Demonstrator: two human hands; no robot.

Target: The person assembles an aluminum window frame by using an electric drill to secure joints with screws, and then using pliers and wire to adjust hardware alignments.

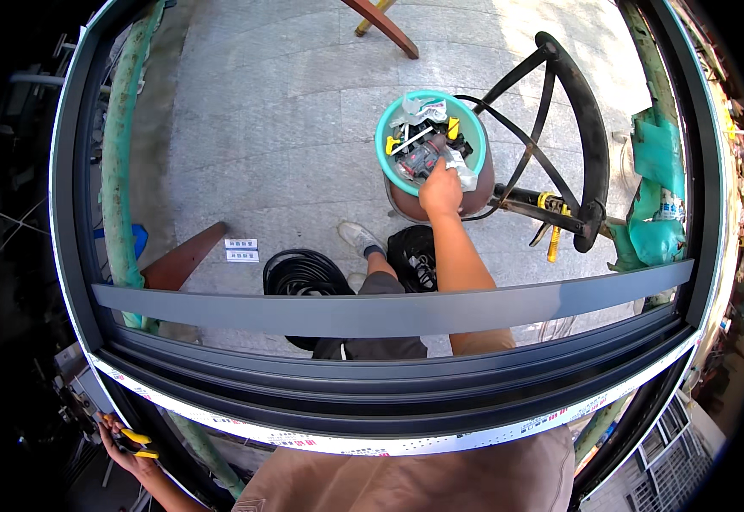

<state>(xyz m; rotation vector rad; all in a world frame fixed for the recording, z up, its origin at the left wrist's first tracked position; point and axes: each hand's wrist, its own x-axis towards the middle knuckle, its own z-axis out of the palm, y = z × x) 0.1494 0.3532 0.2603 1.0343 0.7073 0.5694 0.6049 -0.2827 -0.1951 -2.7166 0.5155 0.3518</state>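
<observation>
My right hand point(442, 189) reaches through a dark grey metal frame point(389, 367) into a turquoise basin point(384, 128). Its fingers look closed at the basin's near side, beside a grey tool with red parts point(421, 160) and clear plastic bags point(460, 171); what they grip, if anything, is hidden. Yellow pieces point(453, 128), a white stick point(412, 141) and black parts fill the basin. At the lower left, outside the frame, my left hand point(120, 448) is closed on a yellow-handled tool point(139, 437) whose working end I cannot make out.
A flat grey bar point(372, 314) crosses the frame above its bottom rail. Beyond it lie a coiled black hose point(304, 273) and a black bag point(412, 258). A black curved metal stand point(594, 136) is right of the basin. Green-wrapped poles point(122, 154) flank the frame.
</observation>
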